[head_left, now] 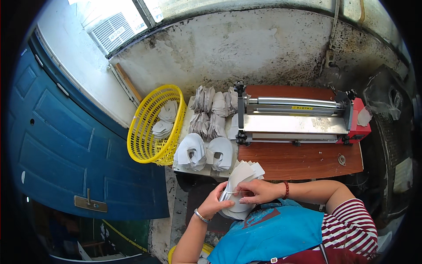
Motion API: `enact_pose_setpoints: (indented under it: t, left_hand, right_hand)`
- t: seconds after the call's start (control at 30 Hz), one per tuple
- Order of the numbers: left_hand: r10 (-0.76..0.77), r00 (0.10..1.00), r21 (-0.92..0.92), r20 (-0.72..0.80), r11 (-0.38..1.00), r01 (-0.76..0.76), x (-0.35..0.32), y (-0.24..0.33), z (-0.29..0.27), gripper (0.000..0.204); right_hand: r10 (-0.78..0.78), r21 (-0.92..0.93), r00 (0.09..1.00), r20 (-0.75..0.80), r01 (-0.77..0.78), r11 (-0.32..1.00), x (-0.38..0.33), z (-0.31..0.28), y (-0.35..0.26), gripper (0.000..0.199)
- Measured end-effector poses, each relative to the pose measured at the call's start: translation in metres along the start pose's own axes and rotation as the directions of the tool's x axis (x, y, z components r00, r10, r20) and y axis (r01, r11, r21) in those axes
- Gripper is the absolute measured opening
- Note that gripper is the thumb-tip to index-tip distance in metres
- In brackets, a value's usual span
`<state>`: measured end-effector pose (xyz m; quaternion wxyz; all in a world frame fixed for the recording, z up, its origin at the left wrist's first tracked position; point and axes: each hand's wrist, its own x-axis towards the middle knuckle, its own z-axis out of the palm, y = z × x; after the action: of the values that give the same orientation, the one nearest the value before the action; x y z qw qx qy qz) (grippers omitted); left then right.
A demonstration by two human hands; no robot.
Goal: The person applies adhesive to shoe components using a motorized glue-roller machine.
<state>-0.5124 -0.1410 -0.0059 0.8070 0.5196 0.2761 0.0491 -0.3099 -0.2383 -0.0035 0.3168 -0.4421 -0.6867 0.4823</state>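
White stack (241, 175) in front of the person's chest, in both hands, tilted, upper end fanned out toward the table, just off its near edge. Thin flat pieces, curved outline; a thin pale band (233, 192) runs across the middle. Left hand (214, 200) closed around the stack's left side, thumb laid over the front, fingers behind. Right hand (259, 192) partly curled, fingers bent on the front by the band; cannot tell whether they pinch it.

Silver bracelet (201, 215) on left wrist, red beads (286, 190) on right. Blue apron (274, 233), striped sleeve (351, 226) on the right arm.

Beyond the hands, two curved white bundles side by side on the pale table: left bundle (198, 145), right bundle (225, 149). More bundles (203, 100) packed behind, toward the wall (211, 48). Yellow basket (133, 136) left of them, a few white pieces (163, 129) inside. Right of the bundles, roller machine (294, 124) with metal rollers and red end housing, on a red-brown board (303, 162). Small loop of bands (342, 159) on the board's right part. Blue door (92, 145) far left. Part of another yellow basket (172, 254) at the lower edge.
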Motion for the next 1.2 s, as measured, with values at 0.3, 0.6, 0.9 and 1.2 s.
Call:
enact_pose_setpoints:
  t: [0.3, 0.6, 0.9, 1.2]
  left_hand:
    - [0.286, 0.849, -0.124, -0.443, 0.919, -0.375, 0.018, -0.042, 0.039, 0.085]
    - [0.574, 0.737, 0.711, -0.356, 0.678, -0.185, 0.046, -0.03, 0.041, 0.098]
    - [0.521, 0.736, 0.786, -0.432, 0.618, 0.024, 0.033, 0.015, 0.02, 0.114]
    - [0.594, 0.717, 0.627, -0.365, 0.726, -0.283, 0.026, 0.031, -0.064, 0.112]
  right_hand:
    - [0.047, 0.197, 0.996, -0.071, -0.032, 0.98, 0.004, -0.012, 0.005, 0.024]
    - [-0.396, -0.438, 0.884, 0.246, 0.466, 0.768, 0.047, -0.031, -0.021, 0.013]
    - [0.0, -0.135, 1.0, -0.02, -0.003, 0.991, 0.093, -0.047, -0.009, 0.018]
    - [-0.367, -0.479, 0.93, 0.026, 0.334, 0.812, 0.142, -0.025, -0.04, 0.014]
